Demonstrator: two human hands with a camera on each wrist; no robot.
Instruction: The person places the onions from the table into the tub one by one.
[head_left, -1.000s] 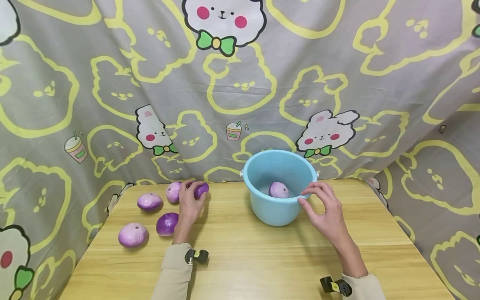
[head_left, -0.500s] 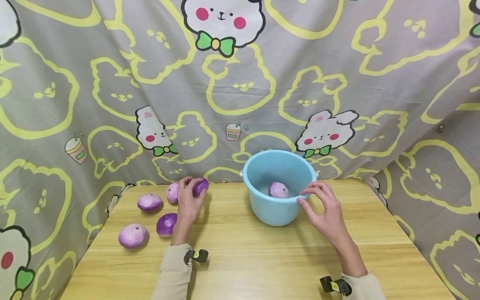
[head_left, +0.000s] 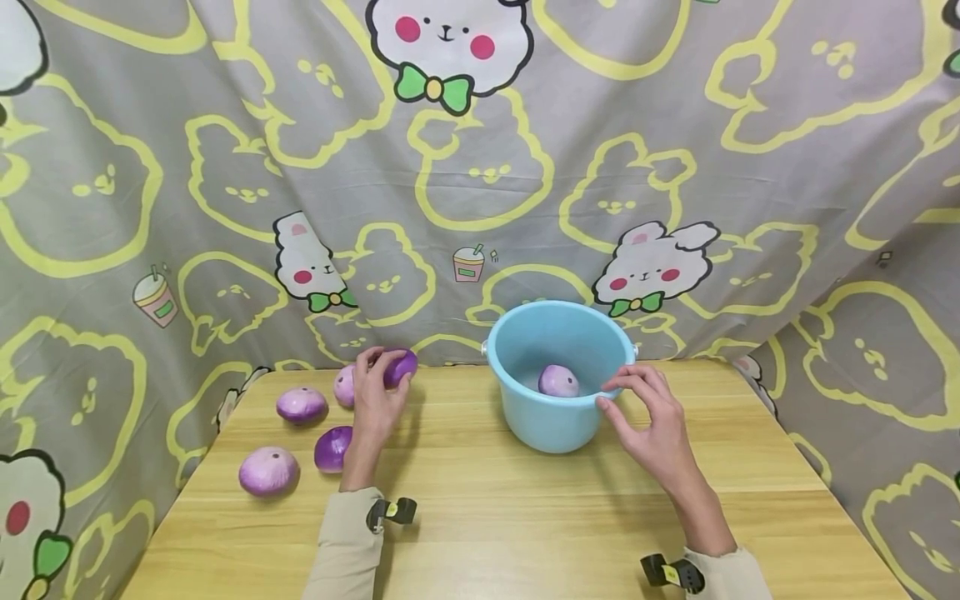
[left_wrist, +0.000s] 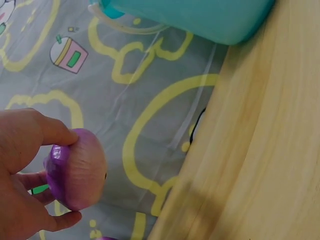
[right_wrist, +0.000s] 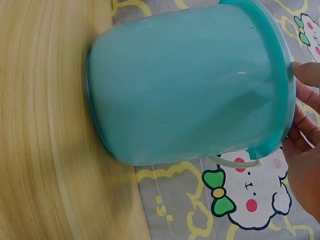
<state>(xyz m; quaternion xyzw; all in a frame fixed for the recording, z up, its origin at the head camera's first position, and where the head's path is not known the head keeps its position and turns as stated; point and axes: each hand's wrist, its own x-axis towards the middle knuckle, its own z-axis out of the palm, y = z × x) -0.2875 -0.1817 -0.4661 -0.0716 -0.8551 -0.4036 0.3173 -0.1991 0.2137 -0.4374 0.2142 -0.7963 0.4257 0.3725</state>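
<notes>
My left hand (head_left: 377, 396) grips a purple onion (head_left: 401, 367) between thumb and fingers. In the left wrist view this onion (left_wrist: 82, 170) shows a glossy purple side and a paler, ribbed side, held up off the wooden table. A light blue bucket (head_left: 551, 425) stands upright right of centre, and one pale purple onion (head_left: 558, 381) lies inside it. At the bucket's near right rim, my right hand (head_left: 654, 425) pinches the edge; the right wrist view has the thumb and fingertips (right_wrist: 299, 142) right at that rim.
Several more purple onions lie at the left of the table (head_left: 480, 517), among them a pale one (head_left: 268, 472), a two-toned one (head_left: 302, 405) and a dark one (head_left: 332, 450). A patterned grey curtain (head_left: 487, 192) hangs behind the table's back edge.
My left hand has raised the onion from the table, slightly up in the head view. The right hand and the bucket stay where they were.
</notes>
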